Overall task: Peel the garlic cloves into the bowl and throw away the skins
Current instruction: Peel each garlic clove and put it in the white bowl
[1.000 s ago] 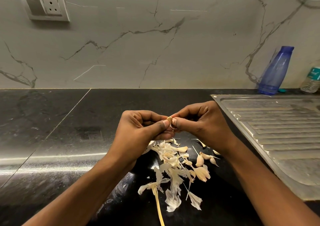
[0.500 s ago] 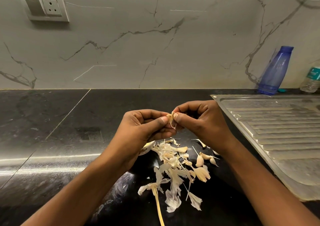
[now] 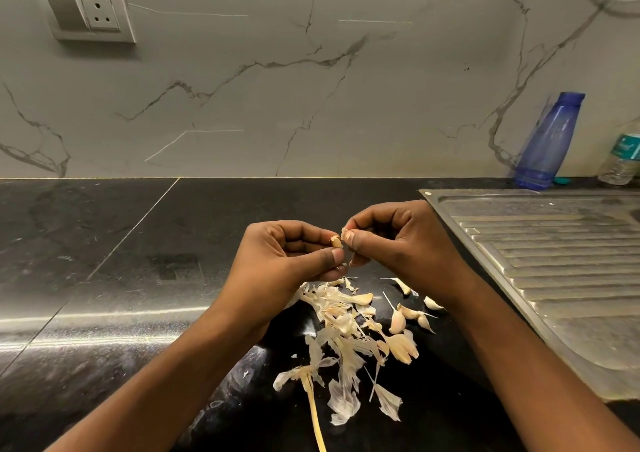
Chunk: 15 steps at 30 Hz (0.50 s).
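Peeling under way: the left hand (image 3: 287,261) is pinching a garlic clove (image 3: 336,242) just above the skin heap (image 3: 341,323), while the right hand (image 3: 398,244) is pinching a skin flake (image 3: 344,233) at the clove's tip. Unpeeled cloves (image 3: 398,320) are lying just right of the heap, so the task is seemingly running mid-course; no bowl is showing, and the skins are awaiting disposal. Far right of the heap, the label on a clear bottle (image 3: 623,154) is showing too blurred to read
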Each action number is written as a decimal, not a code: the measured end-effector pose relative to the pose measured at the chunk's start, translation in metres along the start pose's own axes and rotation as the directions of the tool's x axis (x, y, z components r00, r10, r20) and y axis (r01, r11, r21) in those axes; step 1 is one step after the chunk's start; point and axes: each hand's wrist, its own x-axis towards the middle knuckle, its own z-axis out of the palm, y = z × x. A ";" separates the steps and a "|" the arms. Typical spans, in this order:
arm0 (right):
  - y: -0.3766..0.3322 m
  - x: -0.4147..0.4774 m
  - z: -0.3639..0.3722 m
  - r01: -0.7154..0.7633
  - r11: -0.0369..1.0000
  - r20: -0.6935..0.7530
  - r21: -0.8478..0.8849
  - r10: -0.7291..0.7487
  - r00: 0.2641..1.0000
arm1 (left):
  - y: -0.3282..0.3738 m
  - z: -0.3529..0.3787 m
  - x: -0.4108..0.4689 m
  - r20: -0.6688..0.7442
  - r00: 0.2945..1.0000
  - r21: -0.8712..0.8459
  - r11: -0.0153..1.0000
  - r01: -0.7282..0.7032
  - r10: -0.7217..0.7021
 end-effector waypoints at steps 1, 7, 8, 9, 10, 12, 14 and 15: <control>0.000 0.000 0.000 -0.006 1.000 -0.006 -0.001 0.006 1.000 | 0.000 -0.001 0.000 0.005 1.000 -0.018 1.000 0.013 -0.013; -0.005 -0.003 -0.014 -0.056 0.998 0.041 0.008 0.055 0.998 | 0.000 -0.003 0.003 0.041 0.997 -0.096 0.993 0.068 -0.065; -0.006 -0.003 -0.016 -0.055 0.998 0.060 0.001 0.055 0.997 | -0.001 -0.002 0.003 0.040 0.997 -0.082 0.994 0.068 -0.064; -0.007 -0.003 -0.018 -0.054 0.999 0.080 -0.007 0.054 0.995 | -0.001 -0.002 0.003 0.039 0.997 -0.062 0.996 0.066 -0.064; -0.008 -0.004 -0.019 -0.052 0.999 0.098 -0.012 0.053 0.994 | -0.002 -0.001 0.004 0.039 0.997 -0.041 0.997 0.065 -0.064; -0.008 -0.004 -0.021 -0.039 0.999 0.127 -0.013 0.040 0.991 | -0.004 0.000 0.004 0.037 0.997 -0.006 0.998 0.066 -0.065; -0.008 -0.005 -0.022 -0.026 1.000 0.131 0.012 0.024 0.991 | -0.005 -0.001 0.004 0.036 0.997 0.022 0.998 0.061 -0.062; -0.007 -0.005 -0.022 -0.021 0.999 0.127 0.024 0.018 0.992 | -0.005 -0.001 0.004 0.034 0.998 0.037 0.998 0.055 -0.056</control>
